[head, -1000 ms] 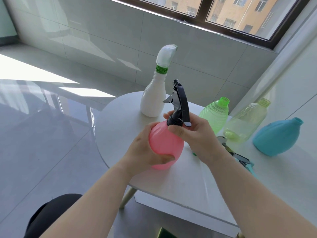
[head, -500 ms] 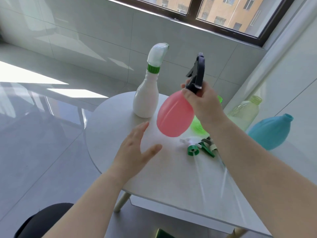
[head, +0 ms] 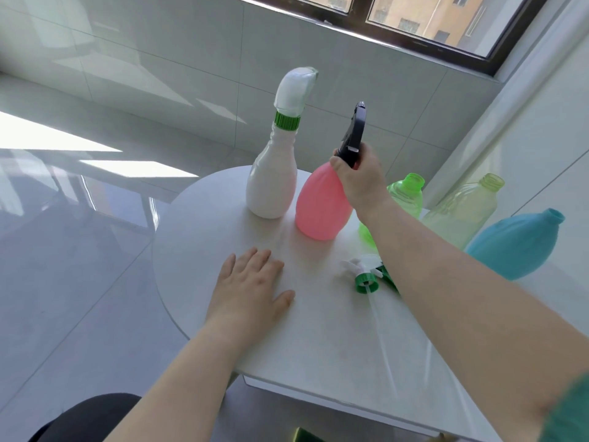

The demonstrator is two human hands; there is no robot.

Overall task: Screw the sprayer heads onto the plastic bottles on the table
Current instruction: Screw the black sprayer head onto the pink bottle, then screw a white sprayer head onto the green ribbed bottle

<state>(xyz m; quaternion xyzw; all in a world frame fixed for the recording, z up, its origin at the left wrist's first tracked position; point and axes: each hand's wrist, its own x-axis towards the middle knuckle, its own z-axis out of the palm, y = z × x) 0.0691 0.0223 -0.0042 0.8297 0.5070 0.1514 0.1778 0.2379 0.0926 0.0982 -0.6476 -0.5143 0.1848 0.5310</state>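
The pink bottle (head: 320,207) stands on the white table (head: 318,346) with a black sprayer head (head: 355,135) on its neck. My right hand (head: 361,177) grips that neck and sprayer base from above. Just left of it stands a white bottle (head: 272,183) with a white sprayer head (head: 294,89) and green collar. My left hand (head: 248,291) lies flat and open on the table in front. A loose white sprayer head with a green collar (head: 365,275) lies near my right forearm. A bright green bottle (head: 406,194), a pale green bottle (head: 462,212) and a teal bottle (head: 516,247) have bare necks.
The table's rounded edge runs at the left, with tiled floor below. A tiled wall and a window lie behind the bottles. A white wall closes the right side. More loose green sprayer parts (head: 389,275) are partly hidden under my right forearm.
My right hand carried the pink bottle up and away, then set it down beside the white bottle. My left hand let go of it and came to rest flat on the table.
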